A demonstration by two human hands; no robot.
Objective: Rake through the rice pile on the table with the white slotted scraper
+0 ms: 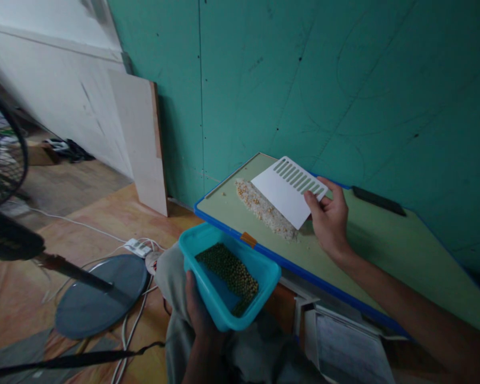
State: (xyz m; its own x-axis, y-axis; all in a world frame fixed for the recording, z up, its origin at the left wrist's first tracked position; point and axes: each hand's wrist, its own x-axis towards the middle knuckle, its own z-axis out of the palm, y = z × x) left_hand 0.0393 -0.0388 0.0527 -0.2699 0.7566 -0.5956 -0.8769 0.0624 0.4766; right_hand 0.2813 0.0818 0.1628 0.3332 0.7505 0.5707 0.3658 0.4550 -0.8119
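My right hand [331, 221] pinches one end of a flat white slotted scraper [282, 194] above the pale green tabletop [368, 240]. Along the scraper's long edge lies a strip of white rice-like grains mixed with yellowish kernels [266, 210]. Below the table's front edge, my left hand [200, 306] grips the near left side of a turquoise plastic basin [264, 298]. Inside the basin are small dark green beans [224, 264], with tan round ones [246, 282] gathered toward the right. The basin's far rim is close to the table edge, and its underside is hidden.
A green wall [240, 80] rises behind the table. At the table's back edge lies a dark strip [378, 201]. On the left stand a fan with a round base [100, 298], a power strip [137, 247] with cables, and a leaning white board [140, 144]. A framed panel [348, 346] is below the table.
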